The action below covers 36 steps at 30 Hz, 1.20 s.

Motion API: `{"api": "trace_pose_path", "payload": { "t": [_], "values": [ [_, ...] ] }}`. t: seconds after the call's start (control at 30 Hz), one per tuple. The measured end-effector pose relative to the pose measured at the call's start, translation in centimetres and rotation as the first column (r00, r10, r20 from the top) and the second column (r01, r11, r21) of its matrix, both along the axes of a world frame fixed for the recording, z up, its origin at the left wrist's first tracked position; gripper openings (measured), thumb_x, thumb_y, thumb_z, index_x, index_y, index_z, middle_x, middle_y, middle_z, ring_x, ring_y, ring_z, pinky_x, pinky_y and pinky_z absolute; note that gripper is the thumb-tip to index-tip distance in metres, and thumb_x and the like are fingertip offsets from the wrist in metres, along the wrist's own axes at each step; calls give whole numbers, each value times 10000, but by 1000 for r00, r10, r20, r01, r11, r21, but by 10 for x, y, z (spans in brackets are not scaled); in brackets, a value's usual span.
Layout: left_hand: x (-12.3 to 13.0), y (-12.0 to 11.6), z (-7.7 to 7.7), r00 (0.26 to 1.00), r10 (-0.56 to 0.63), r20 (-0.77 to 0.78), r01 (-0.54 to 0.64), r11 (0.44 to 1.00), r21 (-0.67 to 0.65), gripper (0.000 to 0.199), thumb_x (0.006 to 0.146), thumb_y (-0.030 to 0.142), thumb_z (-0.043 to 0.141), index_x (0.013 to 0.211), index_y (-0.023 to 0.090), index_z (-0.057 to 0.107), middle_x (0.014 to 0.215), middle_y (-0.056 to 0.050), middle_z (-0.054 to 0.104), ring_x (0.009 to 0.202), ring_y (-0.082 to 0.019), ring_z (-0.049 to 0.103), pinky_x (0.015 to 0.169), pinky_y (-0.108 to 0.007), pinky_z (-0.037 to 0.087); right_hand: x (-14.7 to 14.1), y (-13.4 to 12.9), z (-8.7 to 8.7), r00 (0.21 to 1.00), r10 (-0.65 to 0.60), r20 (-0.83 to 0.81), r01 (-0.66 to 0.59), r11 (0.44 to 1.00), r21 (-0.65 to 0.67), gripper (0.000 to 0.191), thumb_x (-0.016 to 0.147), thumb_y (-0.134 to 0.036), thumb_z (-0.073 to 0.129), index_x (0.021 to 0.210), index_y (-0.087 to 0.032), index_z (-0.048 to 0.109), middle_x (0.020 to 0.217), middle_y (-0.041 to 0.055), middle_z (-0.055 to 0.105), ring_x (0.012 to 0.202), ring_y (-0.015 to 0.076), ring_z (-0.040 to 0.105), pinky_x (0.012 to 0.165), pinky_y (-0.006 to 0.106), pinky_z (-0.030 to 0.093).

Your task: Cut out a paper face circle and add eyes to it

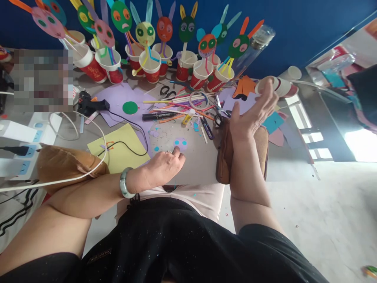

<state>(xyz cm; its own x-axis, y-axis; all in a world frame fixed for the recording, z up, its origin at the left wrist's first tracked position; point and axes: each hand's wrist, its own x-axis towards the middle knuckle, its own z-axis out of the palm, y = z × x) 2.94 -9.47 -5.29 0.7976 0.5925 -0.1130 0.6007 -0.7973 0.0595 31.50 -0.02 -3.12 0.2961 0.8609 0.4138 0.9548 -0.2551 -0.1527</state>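
Observation:
My left hand (165,164) is closed with its fingers curled low over the table's front part. Its fingertips are at the near edge of a small light-purple paper piece with blue dots (180,143); whatever they may pinch is hidden. A loose blue paper dot (156,149) lies just left of it. My right hand (253,111) is raised with fingers stretched out, apparently holding nothing, above purple paper (240,107) and other coloured sheets. Under that forearm is a brown cushion-like object (224,157). Scissors (218,118) lie left of the right hand.
Red-and-white paper cups (151,67) holding paper rabbit-like figures line the blue wall. Coloured sticks (176,103), a black marker (159,116) and a purple-handled cutter (207,128) lie mid-table. A glue gun (92,104), yellow paper (123,147), cables and power strips occupy the left.

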Motion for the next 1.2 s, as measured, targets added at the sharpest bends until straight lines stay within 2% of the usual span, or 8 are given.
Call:
{"api": "trace_pose_path", "payload": {
  "t": [0.1,0.23,0.4,0.67,0.8,0.97,1.07,1.2],
  "values": [
    [-1,1,-1,1000,-13,1,13,1000,10,192,1040,160,557,1172,95,680,1388,-277,677,761,-265,800,600,-364,576,1,3,-3,999,-11,36,11,1000,18,665,1076,-455,300,1675,-174,371,1605,286,442,1319,438,442,1012,533,351],
    [-1,2,-1,999,-38,6,38,999,33,214,1036,134,527,1173,84,684,1429,-311,654,787,-279,811,602,-357,574,-3,12,-18,990,141,31,-126,951,-281,516,1044,-433,382,1405,-211,676,1391,229,621,1292,436,500,997,529,388],
    [-1,4,7,999,-34,-19,34,999,-19,287,1039,82,441,1178,69,692,1364,-300,697,863,-303,821,644,-361,593,-14,27,-27,975,212,60,-161,871,-465,447,998,-332,460,1257,-143,772,1354,246,664,1319,433,530,1061,545,382],
    [-1,7,18,1000,-28,-12,27,993,-112,316,1027,69,442,1211,42,697,1347,-319,682,881,-306,812,653,-367,584,-21,62,-14,947,289,140,-138,762,-633,301,948,-267,604,1076,-66,788,1244,288,732,1250,442,605,1044,527,387],
    [0,8,16,1000,-10,12,12,989,-145,313,1019,63,455,1203,36,707,1245,-291,718,874,-298,807,648,-351,573,-18,65,3,974,223,-30,-196,776,-600,281,947,-193,590,1114,-88,790,1161,220,766,1059,319,652,925,408,427],
    [-1,8,15,1000,-16,27,20,988,-151,292,1007,93,520,1229,36,701,1299,-310,699,895,-320,797,656,-373,577,-13,59,28,971,193,-137,-237,832,-502,389,1028,-195,475,1270,-42,737,1109,139,771,846,148,550,784,274,407],
    [-2,7,16,1000,-21,-1,21,990,-141,307,1016,105,516,1264,36,684,1353,-320,682,918,-324,795,656,-374,568,-12,58,33,963,193,-185,-262,825,-501,365,1006,-193,535,1251,-36,754,1067,112,776,799,114,528,769,249,399],
    [-3,7,15,999,-34,-7,33,993,-111,291,1011,109,513,1235,43,686,1363,-310,692,888,-282,788,641,-338,532,-6,59,31,972,207,-114,-235,801,-551,401,1002,-205,601,1355,-66,729,1160,139,790,888,135,591,825,264,409]
  ]
}}
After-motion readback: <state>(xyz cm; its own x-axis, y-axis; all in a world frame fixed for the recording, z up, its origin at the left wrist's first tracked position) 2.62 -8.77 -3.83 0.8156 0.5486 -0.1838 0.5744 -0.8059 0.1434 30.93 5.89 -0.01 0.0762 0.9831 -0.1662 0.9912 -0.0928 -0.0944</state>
